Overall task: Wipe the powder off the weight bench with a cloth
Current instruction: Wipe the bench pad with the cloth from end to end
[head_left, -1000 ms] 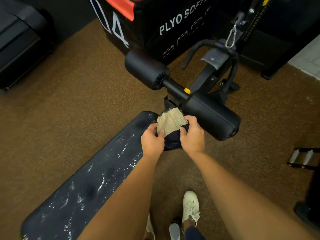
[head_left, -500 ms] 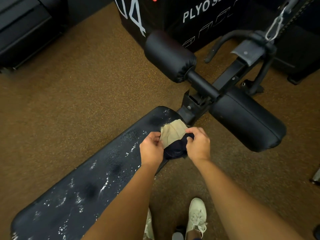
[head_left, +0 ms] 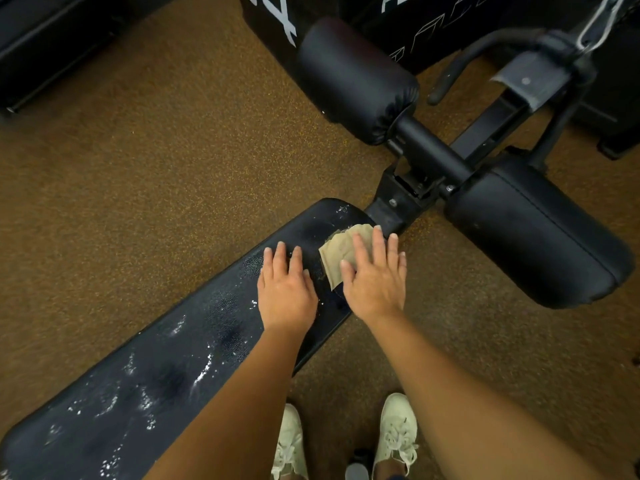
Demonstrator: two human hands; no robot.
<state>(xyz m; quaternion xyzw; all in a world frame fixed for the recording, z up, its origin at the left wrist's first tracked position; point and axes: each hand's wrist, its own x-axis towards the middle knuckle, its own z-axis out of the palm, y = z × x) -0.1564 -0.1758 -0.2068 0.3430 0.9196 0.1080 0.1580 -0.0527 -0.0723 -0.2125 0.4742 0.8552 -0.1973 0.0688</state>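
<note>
A long black weight bench [head_left: 166,368] runs from the lower left up to the middle, with white powder [head_left: 204,370] scattered over its pad. A folded beige cloth [head_left: 337,252] lies flat at the bench's far end. My right hand [head_left: 375,275] presses on the cloth with straight, spread fingers and covers its right part. Just left of the cloth, my left hand [head_left: 285,285] rests flat on the bare pad with its fingers straight.
Two black roller pads [head_left: 353,81] [head_left: 533,230] on a crossbar stand just beyond the bench's end. Behind them is a black plyo box [head_left: 270,19]. Brown speckled floor surrounds the bench. My white shoes [head_left: 394,434] stand beside the bench's near edge.
Both hands held the bunched cloth above the bench end. Now the cloth lies flat on the pad under my right palm, and my left hand has let go and lies on the pad.
</note>
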